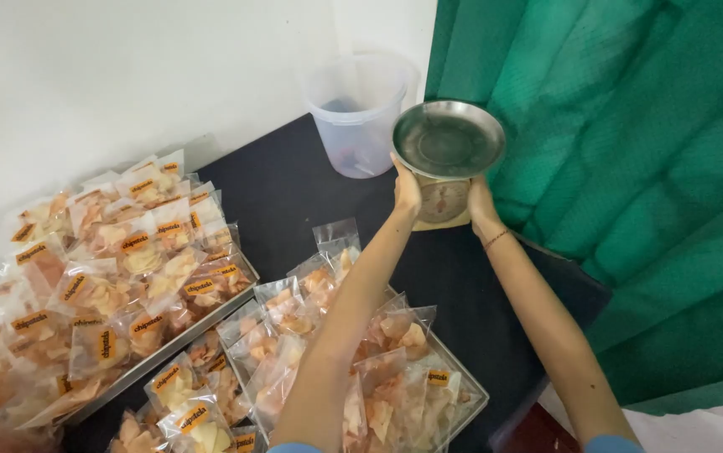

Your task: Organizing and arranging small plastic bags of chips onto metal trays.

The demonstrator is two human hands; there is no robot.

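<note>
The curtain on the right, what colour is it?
The curtain is plain green, hanging in folds; seen in the head view.

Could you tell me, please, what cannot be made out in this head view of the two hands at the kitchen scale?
- Kitchen scale: its dial is too small and blurred to read; the steel pan and both hands cover its sides.
- Left hand and right hand: the fingers are hidden behind the scale.
- Clear plastic bucket: contents unclear.
- Tray of chip packets: cut off by the left and bottom edges.
</note>
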